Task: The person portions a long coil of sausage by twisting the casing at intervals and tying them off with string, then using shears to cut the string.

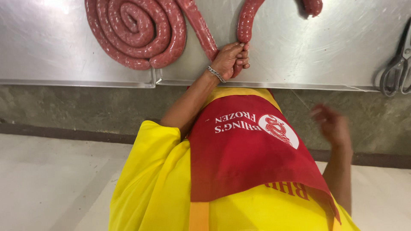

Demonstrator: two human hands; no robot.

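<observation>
A head camera looks down past a yellow shirt point(150, 184) and red apron point(248, 158) to a steel bench point(325, 47) at the top of the view.

The left hand point(229, 60), a chain bracelet point(216, 74) at its wrist, is closed around a bend in a long red sausage point(201, 28) at the bench's near edge. From the hand one length runs up and left, away from the person, into a flat coil point(137, 30) lying on the bench. A second length runs almost straight up and off the top edge. The bend itself is hidden inside the fist.

The right hand point(332, 124) hangs below the bench, holding nothing; it is blurred, and I cannot tell how wide its fingers are spread.

Scissors point(398, 64) lie at the right edge, partly cut off. Another sausage end point(312, 6) shows at the top.
</observation>
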